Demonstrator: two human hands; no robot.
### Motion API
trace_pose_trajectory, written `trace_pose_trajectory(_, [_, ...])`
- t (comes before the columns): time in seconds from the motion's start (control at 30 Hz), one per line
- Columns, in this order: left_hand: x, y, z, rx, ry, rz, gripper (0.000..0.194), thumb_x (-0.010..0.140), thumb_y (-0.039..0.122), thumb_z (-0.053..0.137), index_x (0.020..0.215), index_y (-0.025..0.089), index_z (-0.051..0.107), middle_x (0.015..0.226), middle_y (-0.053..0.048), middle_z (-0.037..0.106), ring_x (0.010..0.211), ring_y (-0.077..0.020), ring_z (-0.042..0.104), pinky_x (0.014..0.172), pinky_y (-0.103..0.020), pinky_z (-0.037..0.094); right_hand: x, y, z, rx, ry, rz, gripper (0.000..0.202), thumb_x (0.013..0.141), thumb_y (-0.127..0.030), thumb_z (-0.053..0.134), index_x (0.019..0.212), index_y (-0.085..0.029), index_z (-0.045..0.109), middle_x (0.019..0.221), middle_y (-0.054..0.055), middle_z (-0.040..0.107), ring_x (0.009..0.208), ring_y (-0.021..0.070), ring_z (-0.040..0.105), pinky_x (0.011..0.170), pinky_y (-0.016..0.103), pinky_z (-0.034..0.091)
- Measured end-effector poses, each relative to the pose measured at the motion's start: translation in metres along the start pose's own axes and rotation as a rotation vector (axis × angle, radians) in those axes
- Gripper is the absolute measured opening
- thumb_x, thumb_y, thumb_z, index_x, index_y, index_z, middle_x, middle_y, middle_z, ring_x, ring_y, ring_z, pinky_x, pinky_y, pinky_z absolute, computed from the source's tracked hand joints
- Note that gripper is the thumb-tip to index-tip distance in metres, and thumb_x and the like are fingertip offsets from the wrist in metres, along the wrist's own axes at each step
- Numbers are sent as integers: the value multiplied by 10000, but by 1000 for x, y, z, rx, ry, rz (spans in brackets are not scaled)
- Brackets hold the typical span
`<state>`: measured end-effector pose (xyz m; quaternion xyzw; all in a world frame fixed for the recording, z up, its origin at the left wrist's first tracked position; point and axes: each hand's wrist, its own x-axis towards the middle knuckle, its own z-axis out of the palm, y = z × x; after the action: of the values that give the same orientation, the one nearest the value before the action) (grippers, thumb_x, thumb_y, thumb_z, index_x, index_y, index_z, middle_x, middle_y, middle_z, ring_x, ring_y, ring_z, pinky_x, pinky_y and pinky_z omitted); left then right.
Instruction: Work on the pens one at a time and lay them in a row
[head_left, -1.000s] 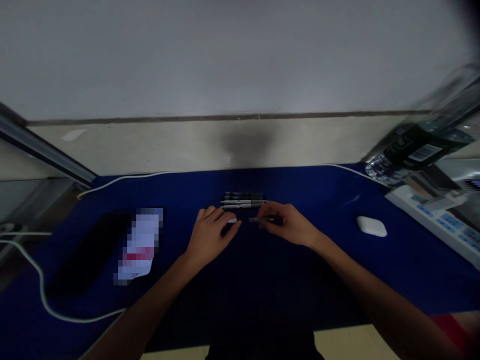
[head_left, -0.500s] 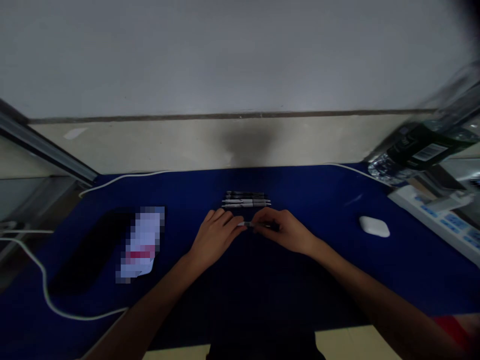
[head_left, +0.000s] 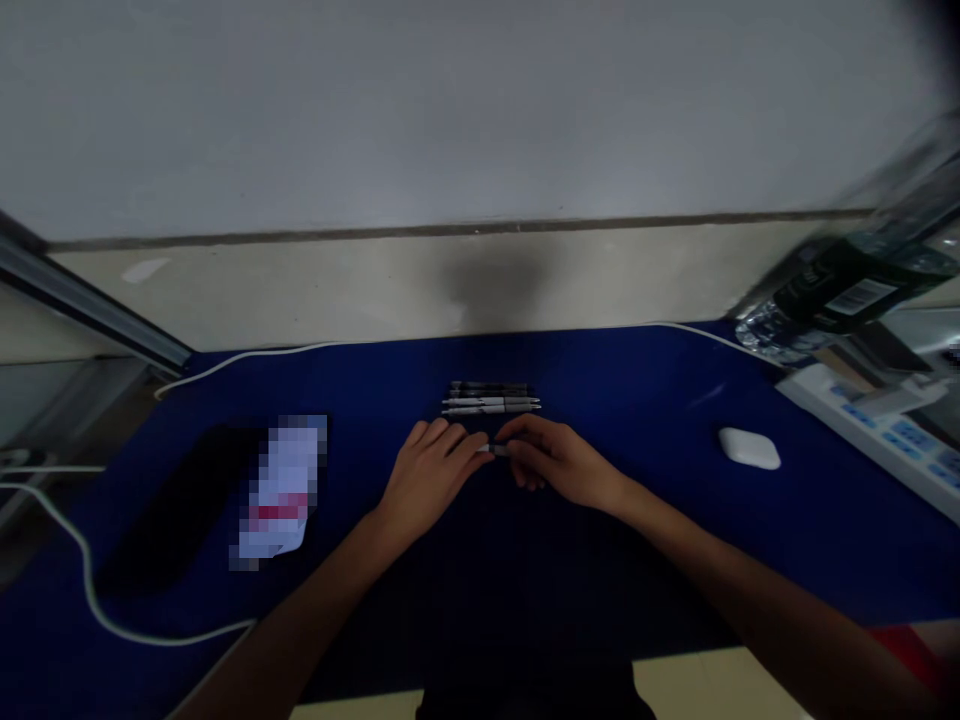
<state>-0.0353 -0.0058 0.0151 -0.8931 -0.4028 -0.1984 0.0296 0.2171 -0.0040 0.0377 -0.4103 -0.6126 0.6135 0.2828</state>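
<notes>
A slim pen (head_left: 494,449) lies crosswise between my hands, just above the middle of the blue tabletop; most of it is covered by fingers. My left hand (head_left: 429,472) pinches its left part between thumb and fingers. On the other side, my right hand (head_left: 568,462) has its thumb and forefinger at the pen's right end, with the other fingers loosely curled below. Several pens (head_left: 491,404) lie side by side just beyond my hands, the nearer ones white and grey, the farther ones dark.
To the left are a phone (head_left: 279,490) with a lit, blurred screen, a dark object (head_left: 180,510) and a white cable (head_left: 94,590). To the right, a white earphone case (head_left: 750,448), a power strip (head_left: 862,430) and a plastic bottle (head_left: 832,290). A wall stands behind the table.
My right hand's fingers have loosened and shifted at the pen's right end, its lower fingers now showing beneath. My left hand stays on the pen. The row of pens is unchanged.
</notes>
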Motion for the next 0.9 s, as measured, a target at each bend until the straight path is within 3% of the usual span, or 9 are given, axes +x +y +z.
trace_pose_trajectory(0.23, [1,3,-3,28,105,53,273,1221,380,511,1140,246,734,871,-12,739,816,-214,609,740,-385,385,-1,-4,3,-2,-5,80,420,1094,-638,563,1221,-255,680,586,-59,586,514,184,558,557,344,454])
trace_pose_trajectory(0.33, [2,2,-3,11,127,47,267,1221,365,515,1144,237,737,888,-16,746,824,-210,609,741,-378,384,-2,-8,2,-125,2,35,425,1119,-619,527,1237,-260,723,631,-29,648,564,197,615,603,354,483])
trace_pose_trajectory(0.47, [1,-1,-3,11,149,0,302,1223,378,498,1170,231,757,939,-37,770,841,-220,631,743,-384,396,-2,-8,-1,-249,56,-32,357,1056,-526,696,1315,-281,709,815,12,762,723,241,720,682,377,534])
trace_pose_trajectory(0.57, [0,-3,-3,-9,119,-30,290,1210,381,531,1179,236,780,963,-46,782,855,-225,641,754,-388,408,-1,-6,-3,-290,98,-54,205,1048,-471,706,1143,-290,718,853,24,762,733,249,711,687,393,540])
trace_pose_trajectory(0.67, [1,-3,-3,-23,121,-9,281,1207,376,544,1179,227,780,947,-43,775,861,-225,642,753,-388,407,-1,-6,-3,-342,106,-83,336,1107,-522,603,902,-276,704,795,37,731,704,240,689,691,403,533])
trace_pose_trajectory(0.73, [1,-3,-4,-24,139,6,291,1214,369,526,1169,219,772,934,-39,768,851,-226,635,743,-391,402,-1,-6,-3,-360,91,-67,338,1090,-551,639,917,-272,719,780,34,734,690,235,680,670,397,513])
trace_pose_trajectory(0.83, [1,-1,-6,-22,103,-30,331,1231,379,471,1190,225,760,961,-41,770,861,-231,634,751,-400,409,-1,-7,-4,-353,97,-58,258,1026,-527,742,1089,-277,740,799,22,743,675,231,663,633,381,484])
trace_pose_trajectory(0.9, [1,0,-8,-30,51,-61,365,1239,417,436,1204,243,755,975,-39,773,875,-236,640,765,-407,418,-2,-8,-5,-364,107,-74,293,1079,-533,648,1006,-264,735,774,30,724,663,228,657,632,380,480])
